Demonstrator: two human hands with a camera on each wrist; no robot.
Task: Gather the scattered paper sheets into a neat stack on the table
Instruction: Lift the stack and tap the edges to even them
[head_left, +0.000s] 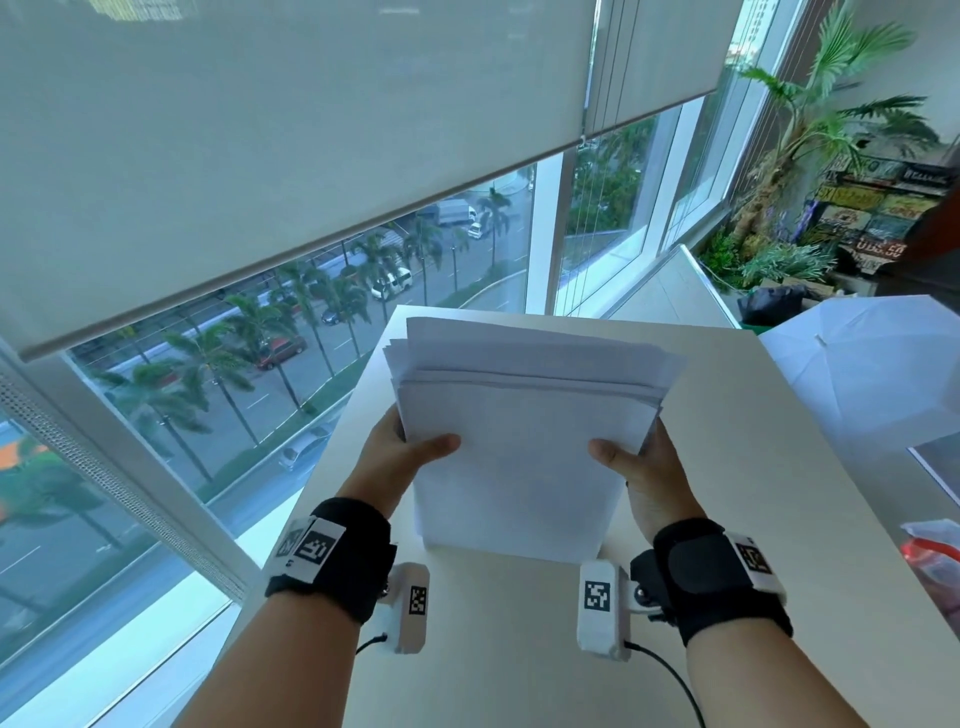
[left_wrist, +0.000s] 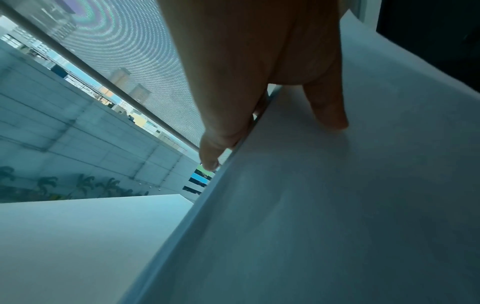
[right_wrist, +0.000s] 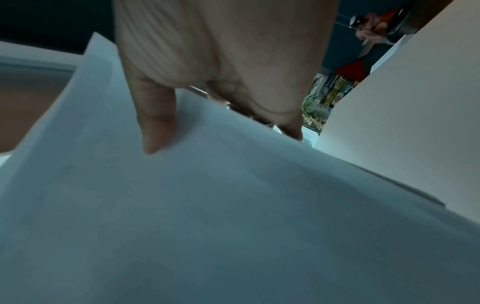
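The paper sheets (head_left: 519, 441) stand on edge, their lower edge on or just above the bench (head_left: 727, 441); contact cannot be told from the head view. The upper edges are staggered, so the step in hand looks like squaring the bundle. To do it well, the person would likely loosen the grip slightly, let the sheets drop against the bench so the bottom edges align, then turn the bundle and tap a side edge the same way before laying it flat. Too tight a pinch would probably hold the offset sheets in place.

The left hand (head_left: 402, 452) grasps the left edge of the sheets, thumb across the near face and fingers curled behind. The right hand (head_left: 641, 465) holds the right edge likewise, thumb in front, fingers behind. Both wrist views show a thumb pressed onto the paper.
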